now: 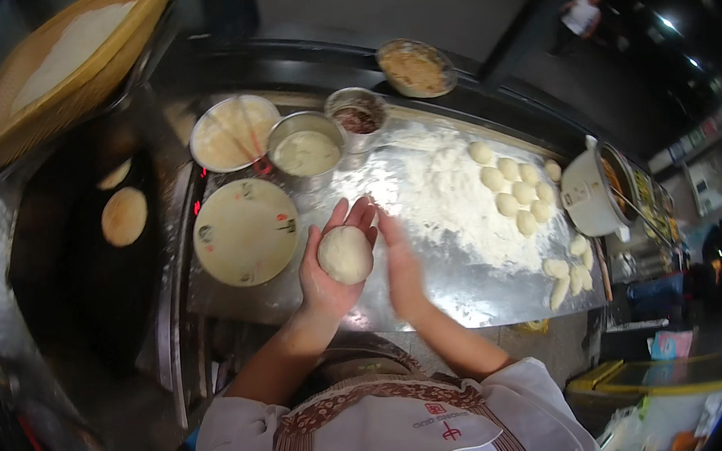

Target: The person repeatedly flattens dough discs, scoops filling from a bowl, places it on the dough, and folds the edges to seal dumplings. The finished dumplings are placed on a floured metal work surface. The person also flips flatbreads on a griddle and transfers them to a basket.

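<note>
A smooth round ball of dough [344, 256] rests in the cupped palm of my left hand [325, 290], above the metal worktop [370, 301]. My right hand [400, 268] is held upright just to the right of the dough, blurred, with its fingers extended and nothing seen in it. The two hands' fingertips come close together at the far side. Left of my hands lies a round pale plate [245, 232] with printed decoration. Flour [458, 194] is spread over the worktop to the right, where several dough balls [522, 192] sit grouped.
A dark griddle [83, 277] with browned flatbreads [124, 217] lies left. Behind the plate stand a white basin [201, 143], a metal pot [306, 151] and a bowl of dark filling [359, 119]. Smaller dough pieces [561, 289] and a white cooker [591, 196] are at right.
</note>
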`<move>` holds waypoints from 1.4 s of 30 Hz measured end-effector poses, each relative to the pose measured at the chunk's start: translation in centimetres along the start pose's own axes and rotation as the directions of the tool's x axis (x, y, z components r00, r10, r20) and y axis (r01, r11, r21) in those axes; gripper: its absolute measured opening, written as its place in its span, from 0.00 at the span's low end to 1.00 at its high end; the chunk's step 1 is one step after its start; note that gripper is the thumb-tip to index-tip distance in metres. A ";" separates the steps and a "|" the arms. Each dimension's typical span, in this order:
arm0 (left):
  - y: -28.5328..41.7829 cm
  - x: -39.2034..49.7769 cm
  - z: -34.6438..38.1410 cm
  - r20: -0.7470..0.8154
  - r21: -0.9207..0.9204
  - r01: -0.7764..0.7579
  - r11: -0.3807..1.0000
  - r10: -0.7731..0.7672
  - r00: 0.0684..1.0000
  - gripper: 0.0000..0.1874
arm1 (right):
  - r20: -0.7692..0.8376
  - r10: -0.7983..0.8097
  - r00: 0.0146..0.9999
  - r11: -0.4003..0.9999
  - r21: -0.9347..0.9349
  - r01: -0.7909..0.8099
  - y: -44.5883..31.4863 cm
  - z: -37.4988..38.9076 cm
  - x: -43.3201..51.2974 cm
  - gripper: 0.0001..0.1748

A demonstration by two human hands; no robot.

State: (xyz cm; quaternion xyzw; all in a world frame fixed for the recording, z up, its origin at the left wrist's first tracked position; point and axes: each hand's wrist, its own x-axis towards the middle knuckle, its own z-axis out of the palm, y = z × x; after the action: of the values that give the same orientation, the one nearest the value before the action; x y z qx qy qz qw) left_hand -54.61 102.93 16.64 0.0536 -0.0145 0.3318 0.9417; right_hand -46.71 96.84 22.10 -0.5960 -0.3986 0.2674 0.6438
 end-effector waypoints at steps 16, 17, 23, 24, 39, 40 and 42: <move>-4.1 0.1 0.4 0.042 0.231 0.345 0.910 -0.363 0.931 0.35 | 0.173 -0.454 0.874 0.542 -0.725 0.425 -1.4 -5.6 -2.6 0.29; -3.7 0.4 0.1 0.102 0.184 0.307 0.934 -0.328 0.939 0.34 | 0.254 -0.130 0.958 0.570 -0.772 0.282 -1.4 -5.9 -2.9 0.32; -7.1 0.2 -0.5 0.129 0.194 0.270 0.943 -0.297 0.946 0.37 | 0.243 -0.392 0.887 0.572 -0.691 0.442 1.4 -7.8 -3.6 0.27; -7.5 0.6 -0.5 0.058 0.183 0.332 0.925 -0.348 0.936 0.37 | 0.170 -0.294 0.941 0.634 -0.702 0.325 1.8 -8.4 -3.9 0.27; -22.7 2.9 -0.1 -0.270 -0.077 0.489 0.869 -0.490 0.829 0.34 | -0.046 -0.344 0.938 0.667 -0.715 0.209 5.1 -23.6 -6.6 0.25; -23.2 2.8 -0.4 -0.278 0.302 0.557 0.774 -0.487 0.828 0.35 | -0.068 -0.323 0.944 0.705 -0.683 0.192 5.5 -24.6 -6.6 0.25; -23.3 3.8 -1.7 -0.191 -0.007 0.563 0.827 -0.554 0.810 0.37 | 0.005 -0.247 0.969 0.723 -0.665 0.188 5.9 -25.7 -7.0 0.24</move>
State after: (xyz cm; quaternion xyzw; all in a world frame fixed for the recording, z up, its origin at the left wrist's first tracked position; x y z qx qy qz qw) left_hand -37.04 87.43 13.04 0.0477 0.0977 0.0445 0.9931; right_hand -28.36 77.74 15.63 -0.7446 -0.5068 0.0066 0.4344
